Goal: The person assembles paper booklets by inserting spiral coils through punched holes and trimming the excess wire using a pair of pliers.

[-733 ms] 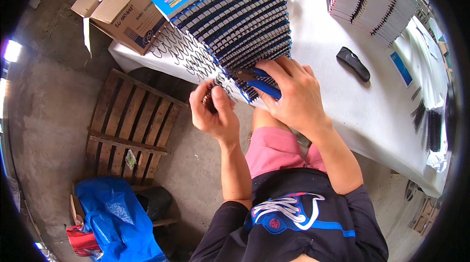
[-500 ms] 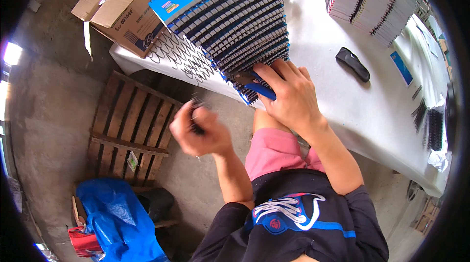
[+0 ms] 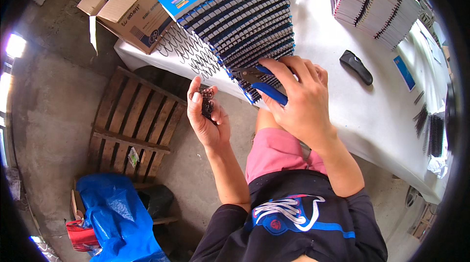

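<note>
My right hand (image 3: 306,95) grips a pair of blue-handled cutting pliers (image 3: 269,92), with the handles spread apart. The jaws reach the lower left edge of a stack of spiral-bound notebooks (image 3: 249,22), whose black coil spines lie in rows and whose top cover is blue. My left hand (image 3: 209,115) is off the table's edge, left of the stack, closed loosely around a small bunch of dark coil scraps (image 3: 207,101). Its index finger and thumb point up. Long loose wire coils (image 3: 188,49) lie on the table left of the stack.
A cardboard box (image 3: 132,12) stands at the table's left end. On the white-covered table (image 3: 318,32) are another notebook stack (image 3: 374,5), a black case (image 3: 356,67), a blue card (image 3: 404,73) and black coils (image 3: 434,135). Below are a wooden pallet (image 3: 129,125) and blue plastic sheet (image 3: 115,218).
My left hand has risen slightly to the right and its fingers have loosened, showing the coil scraps. The pliers' handles have spread further apart in my right hand.
</note>
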A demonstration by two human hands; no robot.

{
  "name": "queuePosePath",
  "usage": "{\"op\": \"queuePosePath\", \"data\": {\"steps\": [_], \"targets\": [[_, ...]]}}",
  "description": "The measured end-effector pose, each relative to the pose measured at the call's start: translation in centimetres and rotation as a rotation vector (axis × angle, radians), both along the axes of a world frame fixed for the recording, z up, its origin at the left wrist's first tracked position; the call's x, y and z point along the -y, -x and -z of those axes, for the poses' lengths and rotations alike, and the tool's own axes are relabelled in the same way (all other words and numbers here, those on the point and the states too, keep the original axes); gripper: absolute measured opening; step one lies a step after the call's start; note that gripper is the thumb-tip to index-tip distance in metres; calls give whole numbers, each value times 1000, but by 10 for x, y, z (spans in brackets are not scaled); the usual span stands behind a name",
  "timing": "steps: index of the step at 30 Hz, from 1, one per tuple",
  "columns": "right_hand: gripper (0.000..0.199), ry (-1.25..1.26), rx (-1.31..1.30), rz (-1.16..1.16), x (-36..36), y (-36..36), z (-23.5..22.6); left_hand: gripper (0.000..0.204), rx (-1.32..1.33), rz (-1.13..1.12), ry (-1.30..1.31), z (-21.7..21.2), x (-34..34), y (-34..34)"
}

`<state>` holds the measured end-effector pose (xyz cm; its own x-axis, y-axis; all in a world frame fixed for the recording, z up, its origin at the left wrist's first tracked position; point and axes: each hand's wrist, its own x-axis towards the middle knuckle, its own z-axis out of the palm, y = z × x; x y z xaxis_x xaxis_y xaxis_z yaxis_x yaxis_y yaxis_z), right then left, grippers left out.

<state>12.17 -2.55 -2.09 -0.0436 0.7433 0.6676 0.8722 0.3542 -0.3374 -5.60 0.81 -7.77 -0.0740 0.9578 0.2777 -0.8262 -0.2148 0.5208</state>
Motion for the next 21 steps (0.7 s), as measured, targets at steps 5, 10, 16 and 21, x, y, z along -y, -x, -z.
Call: {"op": "queuePosePath", "data": {"steps": [5, 10, 16, 21], "targets": [[55, 15, 2, 16, -3, 9, -3, 45, -446, -280, 45, -25, 3, -12], [50, 50, -9, 14, -4, 15, -5, 23, -511, -306, -22, -29, -4, -9], [37, 37, -59, -58, -8, 16, 0, 18, -501, -315, -75, -25, -6, -7], [34, 64, -92, -89, -15, 10, 7, 18, -539, -366, -16, -28, -3, -11]]}}
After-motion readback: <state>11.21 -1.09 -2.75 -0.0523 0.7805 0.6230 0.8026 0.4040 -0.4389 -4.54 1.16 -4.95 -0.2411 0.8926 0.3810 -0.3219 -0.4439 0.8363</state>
